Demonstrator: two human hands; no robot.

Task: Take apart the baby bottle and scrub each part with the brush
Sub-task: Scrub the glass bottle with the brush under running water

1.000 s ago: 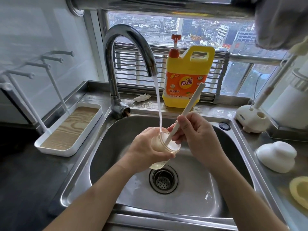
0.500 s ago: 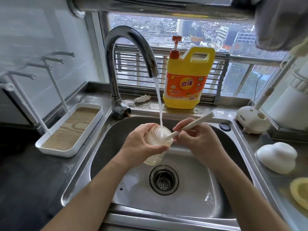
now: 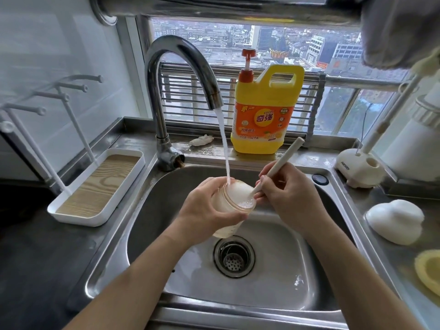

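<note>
Head view: left hand [image 3: 204, 210] wraps clear plastic bottle body [image 3: 235, 198], tilted to catch tap stream [image 3: 223, 148]; right hand [image 3: 292, 198] pinches cream brush [image 3: 284, 158], head inside.

Brushed stainless steel on the sink [image 3: 297, 258], wet with a dull sheen, and the tap [image 3: 154, 91] gleams in polished chrome. The bottle [image 3: 228, 201] is cloudy translucent plastic, the brush handle [image 3: 284, 158] matt cream plastic. Behind, glossy yellow plastic on the detergent jug [image 3: 269, 91], and a smooth white plastic drying tray [image 3: 78, 219] with a wood-grain insert [image 3: 102, 182].
</note>
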